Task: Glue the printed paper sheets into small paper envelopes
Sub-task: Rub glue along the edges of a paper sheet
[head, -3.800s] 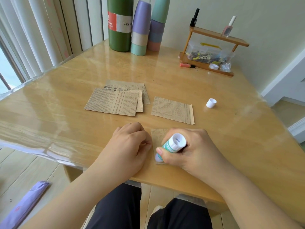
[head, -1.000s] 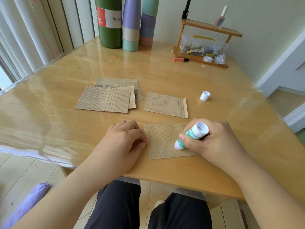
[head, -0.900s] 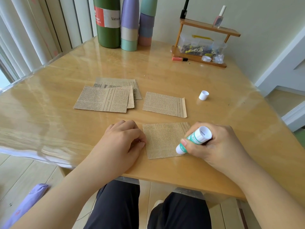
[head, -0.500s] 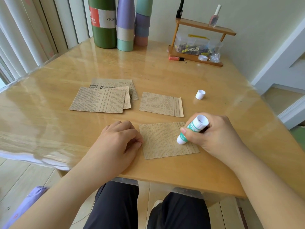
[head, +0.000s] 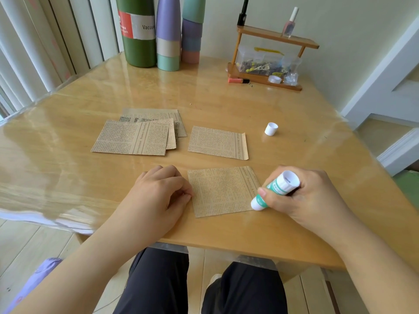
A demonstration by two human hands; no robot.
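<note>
A tan printed paper sheet [head: 220,191] lies flat near the table's front edge. My left hand [head: 158,191] rests at its left edge, with curled thumb and forefinger pinching that edge. My right hand [head: 303,196] grips a green-and-white glue stick [head: 275,189], tilted, its tip touching the sheet's near right corner. Another printed piece with a folded strip on its right side [head: 217,142] lies just beyond. A stack of printed sheets [head: 136,137] sits to the left of it.
The glue stick's white cap [head: 271,128] stands on the wooden table [head: 226,103], right of the papers. At the back stand a green flask [head: 138,30], stacked pastel cups [head: 169,35] and a small wooden shelf [head: 267,57] with bottles and a clear box.
My right hand has moved the glue stick from the sheet's left part across to its right edge, then down that edge to the near corner. My left hand has stayed put.
</note>
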